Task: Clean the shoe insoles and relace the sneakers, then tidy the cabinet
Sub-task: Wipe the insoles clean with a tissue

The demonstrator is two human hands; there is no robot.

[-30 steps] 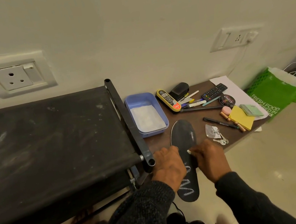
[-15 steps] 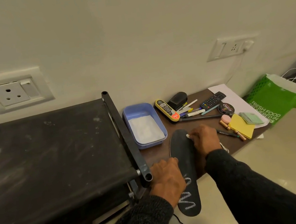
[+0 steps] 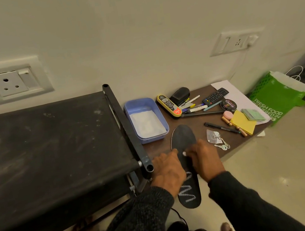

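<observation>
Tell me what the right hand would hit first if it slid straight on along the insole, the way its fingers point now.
The right hand points toward the insole's toe. Straight on, past that tip, it would probably meet the blue tray holding white powder first; depth is hard to judge, so it might pass just beside the tray's near corner.

insole (image 3: 182,138) on table (image 3: 195,128), tray (image 3: 142,105) behind it, keys (image 3: 222,145) right

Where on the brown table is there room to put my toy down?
Bare wood lies between the insole, the tub and the black pen. The black rack top is bare too. The far right, by the sticky notes and remote, is crowded.
</observation>
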